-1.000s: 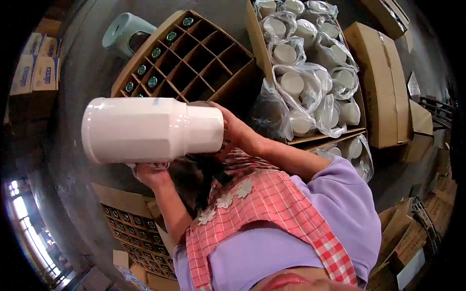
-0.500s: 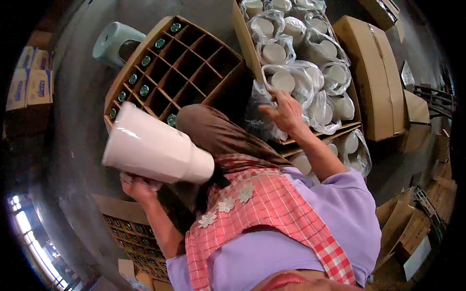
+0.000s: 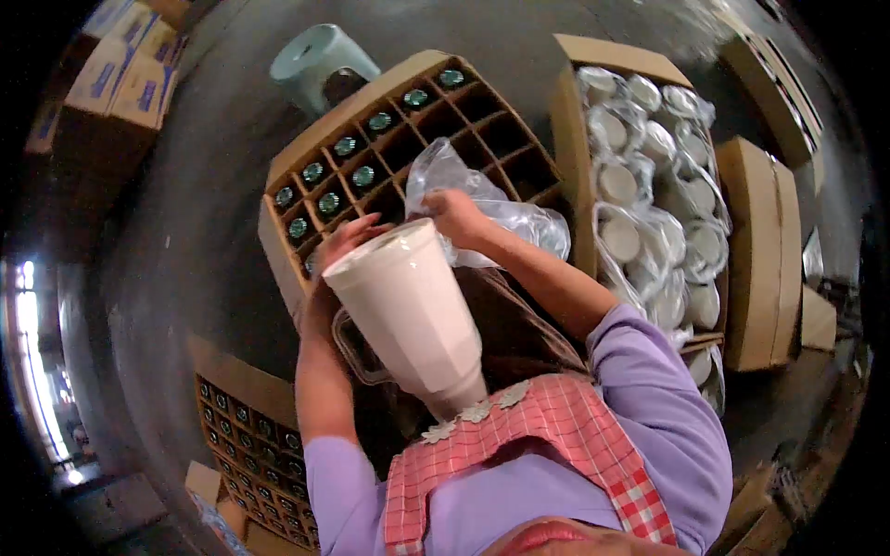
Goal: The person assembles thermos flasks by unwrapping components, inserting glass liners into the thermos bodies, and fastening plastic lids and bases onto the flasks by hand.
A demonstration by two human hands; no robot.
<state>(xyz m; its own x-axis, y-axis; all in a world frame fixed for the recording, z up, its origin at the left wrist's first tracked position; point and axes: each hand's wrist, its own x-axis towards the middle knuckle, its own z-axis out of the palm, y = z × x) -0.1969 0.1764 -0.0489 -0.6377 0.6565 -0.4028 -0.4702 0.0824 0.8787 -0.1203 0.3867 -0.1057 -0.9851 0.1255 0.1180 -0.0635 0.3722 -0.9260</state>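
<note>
A tall white pitcher (image 3: 413, 306) with a clear handle leans between my forearms, its narrow base against the apron at my lap and its wide rim facing away. Just beyond that rim, my left hand (image 3: 345, 246) has its fingers stretched out, partly hidden by the pitcher. My right hand (image 3: 454, 218) is closed on a crumpled clear plastic bag (image 3: 514, 222), which spreads over the near edge of a divided carton (image 3: 408, 153). Green-tinted glass tops (image 3: 345, 145) show in several of the carton's cells.
On the right, a tall carton (image 3: 573, 139) holds several bagged white pieces (image 3: 619, 236). Beside it stands a closed cardboard box (image 3: 760, 259). A pale green stool (image 3: 320, 60) sits behind the divided carton. Another divided box (image 3: 255, 435) with several glass tops lies at lower left.
The pitcher has moved right and turned, now resting at my lap, and my left hand has come off it. My right hand has moved left from the tall carton, bringing the plastic bag.
</note>
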